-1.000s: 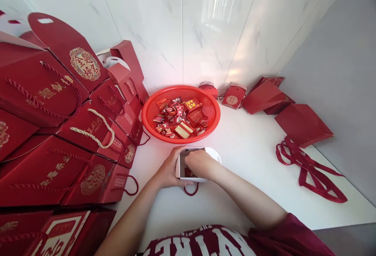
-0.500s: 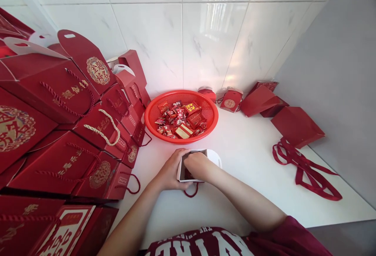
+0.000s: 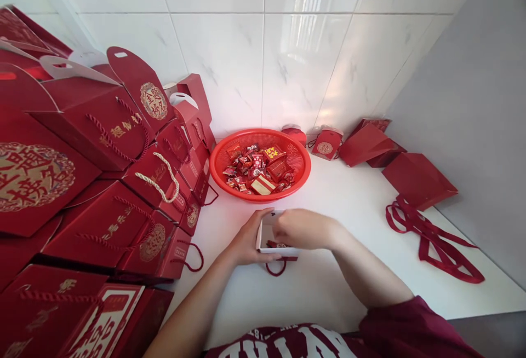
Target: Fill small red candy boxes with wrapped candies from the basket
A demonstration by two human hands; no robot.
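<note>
My left hand (image 3: 247,242) grips the left side of a small open gift box (image 3: 267,234), white inside, with a dark red cord handle (image 3: 276,273) hanging at the near side. Some red-wrapped sweets (image 3: 276,244) lie at the bottom of the box. Over the opening, at its right side, is my right hand (image 3: 303,227), its fingers curled downward; whether anything is between them is hidden. Just beyond the box stands a red plastic basket (image 3: 304,174) with several wrapped sweets (image 3: 257,163) and a cream-and-red packet (image 3: 263,185) in it.
Red gift boxes (image 3: 123,128) are stacked along the left. Against the tiled wall (image 3: 222,57) at the back stand a small red box (image 3: 325,143) and larger red boxes (image 3: 364,144). A dark red ribbon (image 3: 438,243) lies on the white table (image 3: 349,199) at the right.
My right hand has risen out of the box and shifted right, so the box's inside shows more. My left hand still holds the box. The camera view has shifted slightly.
</note>
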